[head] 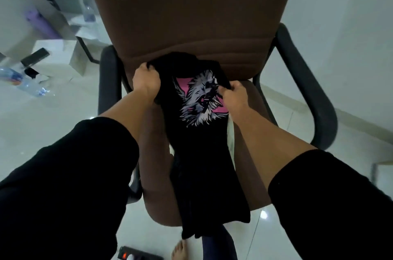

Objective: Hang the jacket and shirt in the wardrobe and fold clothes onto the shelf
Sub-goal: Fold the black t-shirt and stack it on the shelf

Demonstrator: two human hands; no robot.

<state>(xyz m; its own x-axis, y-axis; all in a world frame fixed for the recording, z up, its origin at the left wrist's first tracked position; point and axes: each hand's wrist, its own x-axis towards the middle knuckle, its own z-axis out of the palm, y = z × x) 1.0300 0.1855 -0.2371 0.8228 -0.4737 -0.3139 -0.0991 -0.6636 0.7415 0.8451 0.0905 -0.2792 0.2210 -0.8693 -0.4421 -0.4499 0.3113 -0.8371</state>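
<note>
Lying lengthwise at frame centre, a black T-shirt with pink-and-white lion print (202,132) is gripped at its upper edges by the left hand (145,81) and right hand (235,94), fingers curled, on a brown padded chair (191,15).

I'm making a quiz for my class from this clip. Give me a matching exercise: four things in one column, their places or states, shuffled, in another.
1. black T-shirt
2. left hand
3. plastic bottle
4. brown chair

a. lying on the floor at far left
b. draped lengthwise over the seat
c. gripping the shirt's top corner
d. carrying the shirt, dark armrests at both sides

Pairs: 1-b, 2-c, 3-a, 4-d
</note>
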